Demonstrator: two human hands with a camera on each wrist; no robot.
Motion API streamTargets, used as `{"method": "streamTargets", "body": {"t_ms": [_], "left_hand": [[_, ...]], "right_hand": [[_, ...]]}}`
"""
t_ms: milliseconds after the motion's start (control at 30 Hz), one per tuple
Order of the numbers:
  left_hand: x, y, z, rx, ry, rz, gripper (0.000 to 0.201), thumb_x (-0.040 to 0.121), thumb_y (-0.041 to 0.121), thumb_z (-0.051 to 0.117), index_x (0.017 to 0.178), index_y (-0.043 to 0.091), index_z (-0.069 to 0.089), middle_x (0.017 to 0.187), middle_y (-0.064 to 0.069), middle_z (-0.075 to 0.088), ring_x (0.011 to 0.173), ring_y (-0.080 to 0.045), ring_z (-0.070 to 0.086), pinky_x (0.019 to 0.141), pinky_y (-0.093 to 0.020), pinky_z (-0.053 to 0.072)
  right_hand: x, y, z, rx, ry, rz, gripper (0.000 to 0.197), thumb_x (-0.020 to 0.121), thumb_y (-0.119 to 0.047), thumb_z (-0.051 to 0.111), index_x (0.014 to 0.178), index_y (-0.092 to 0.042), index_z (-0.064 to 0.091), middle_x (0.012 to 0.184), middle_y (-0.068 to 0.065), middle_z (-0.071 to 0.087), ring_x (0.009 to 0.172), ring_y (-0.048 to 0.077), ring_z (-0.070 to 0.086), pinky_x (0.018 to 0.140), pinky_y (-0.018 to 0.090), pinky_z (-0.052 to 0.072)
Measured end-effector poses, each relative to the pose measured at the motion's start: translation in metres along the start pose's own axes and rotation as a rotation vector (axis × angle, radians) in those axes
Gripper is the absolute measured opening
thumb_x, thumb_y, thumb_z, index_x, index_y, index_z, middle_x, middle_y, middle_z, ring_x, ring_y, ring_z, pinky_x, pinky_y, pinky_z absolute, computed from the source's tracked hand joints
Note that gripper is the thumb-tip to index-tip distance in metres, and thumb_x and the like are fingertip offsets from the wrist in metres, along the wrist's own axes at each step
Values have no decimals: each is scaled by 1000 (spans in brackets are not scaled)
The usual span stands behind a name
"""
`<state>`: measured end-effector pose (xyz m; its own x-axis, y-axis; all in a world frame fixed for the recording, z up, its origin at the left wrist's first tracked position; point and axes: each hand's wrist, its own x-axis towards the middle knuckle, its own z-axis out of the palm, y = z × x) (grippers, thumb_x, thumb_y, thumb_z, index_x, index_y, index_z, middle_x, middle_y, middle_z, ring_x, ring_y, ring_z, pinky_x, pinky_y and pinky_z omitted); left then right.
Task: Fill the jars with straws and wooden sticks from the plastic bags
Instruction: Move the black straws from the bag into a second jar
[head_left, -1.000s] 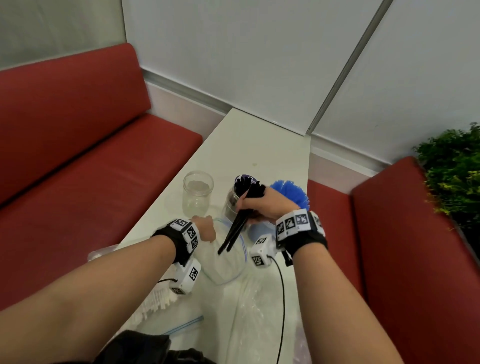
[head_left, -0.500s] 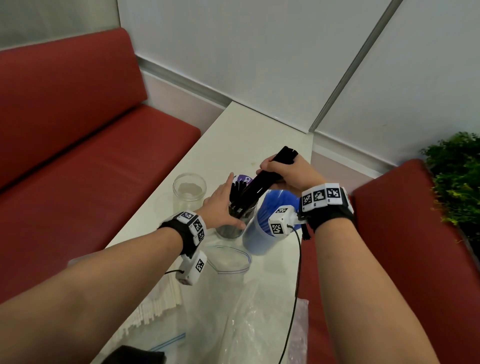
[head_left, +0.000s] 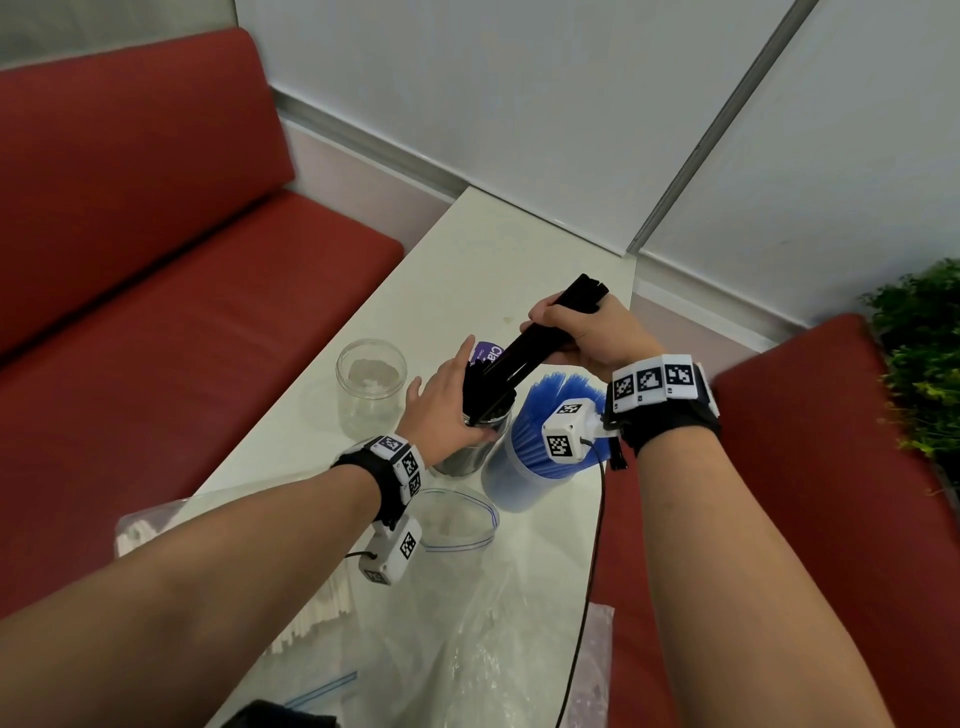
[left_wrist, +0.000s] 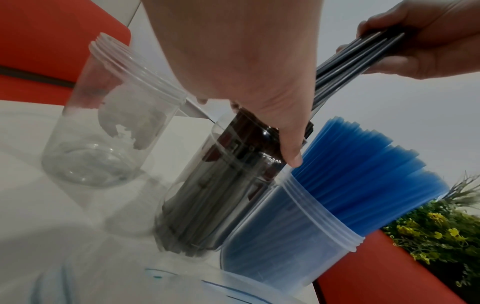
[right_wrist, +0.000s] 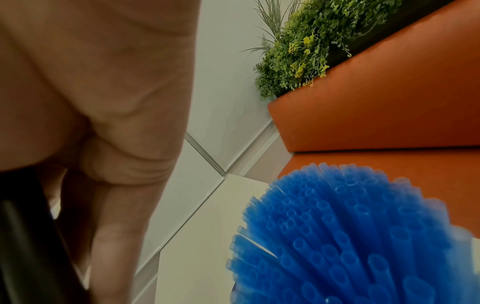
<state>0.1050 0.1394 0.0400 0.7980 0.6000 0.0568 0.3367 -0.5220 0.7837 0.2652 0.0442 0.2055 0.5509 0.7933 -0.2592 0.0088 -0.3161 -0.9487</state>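
Far left, a zip-top clear plastic bag of white paper-wrapped straws (head_left: 317, 618) is lying on the narrow white table (head_left: 498, 260), untouched. Beside it, farther along the table, an empty clear plastic jar with a threaded rim (head_left: 370, 387) is standing upright, waiting.

Left hand (head_left: 444, 410) is bracing the middle clear jar holding black straws (left_wrist: 221, 193). Fingers are curving over the rim and the tops of the straws already inside, thumb (left_wrist: 291, 148) hanging down the side next to the blue jar. Cupping and steadying more than clamping. In the left wrist view the jar is leaning; whether that is a real tilt or the lens, I cannot tell.

Right hand (head_left: 582, 332) is gripping a tight bundle of black straws (head_left: 524, 358), fingers wrapped round its upper part. The bundle is slanting down to the left, lower ends sitting at the jar mouth among the ones already in.

Just right, touching or nearly so, the clear jar packed with blue straws (head_left: 535, 441) is standing under the right wrist.

Risks from here, as I judge them:
- The jar is looking near full, so the slanted bundle could be catching on the rim or on standing straws, bending or spilling onto the table.
- Pushing at this slant could be tipping the jar if the left hand slackens.
- The right wrist and its cable (head_left: 587, 571) are hanging close over the blue straws and could be dragging or toppling them.
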Motion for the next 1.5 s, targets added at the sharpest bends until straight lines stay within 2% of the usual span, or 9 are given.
{"method": "streamTargets", "body": {"t_ms": [200,400,533,733,833,967,1133,1300,1500], "left_hand": [[6,-1,2,-53,-3,-31,133,51,66,74,150,41,-11,146,4,37,133,-21,41,111,-58,28],[13,-5,5,-163,-32,-10,132,51,54,84,151,35,0,136,-1,44,124,-19,48,102,-41,45],[14,-4,7,-154,27,53,94,52,54,81,130,43,29,114,22,46,104,-2,52,80,-30,51],[17,-13,8,-135,-38,38,110,52,44,84,144,30,26,136,3,38,121,-16,46,100,-37,44],[18,-14,8,-126,-42,27,109,51,43,86,142,32,27,137,4,38,121,-14,46,100,-34,44],[20,-12,7,-133,-28,31,101,47,44,86,130,44,27,116,12,40,109,-13,50,85,-28,43],[20,-19,8,-155,-54,21,119,48,45,87,144,40,16,130,8,39,114,-8,44,95,-27,39],[22,-15,6,-162,-50,37,107,45,43,86,131,48,23,115,15,38,111,-13,49,87,-26,40],[19,-16,3,-219,-93,-13,127,47,39,89,146,41,9,132,8,42,123,-15,47,97,-28,41]], "right_hand": [[6,0,-4,14,40,-29,3,88,-7,73,90,-8,72,95,16,77,96,26,76,69,32,61],[5,11,20,-106,82,-112,7,84,-8,72,82,-14,72,96,17,76,96,27,75,79,42,63],[1,10,37,-197,132,-125,15,83,-7,72,94,3,70,101,25,72,94,32,73,82,51,62],[-10,1,39,-284,-19,-164,11,86,-8,72,94,0,71,100,21,73,96,32,73,83,44,62],[-9,4,36,-284,6,-183,2,88,-6,71,89,-5,71,99,20,73,96,31,72,81,39,63],[-4,6,31,-290,54,-182,2,87,-6,71,87,-8,72,97,19,74,93,29,74,86,51,60],[-4,1,31,-329,-69,-167,4,88,-10,72,91,-7,73,100,19,74,97,31,72,89,50,59],[-3,-3,31,-331,-1,-193,4,89,-6,71,92,-4,71,100,21,73,97,32,73,89,55,58],[-8,-5,17,-113,8,-231,3,86,-11,72,89,-11,73,97,14,76,94,26,75,80,40,63]]}}
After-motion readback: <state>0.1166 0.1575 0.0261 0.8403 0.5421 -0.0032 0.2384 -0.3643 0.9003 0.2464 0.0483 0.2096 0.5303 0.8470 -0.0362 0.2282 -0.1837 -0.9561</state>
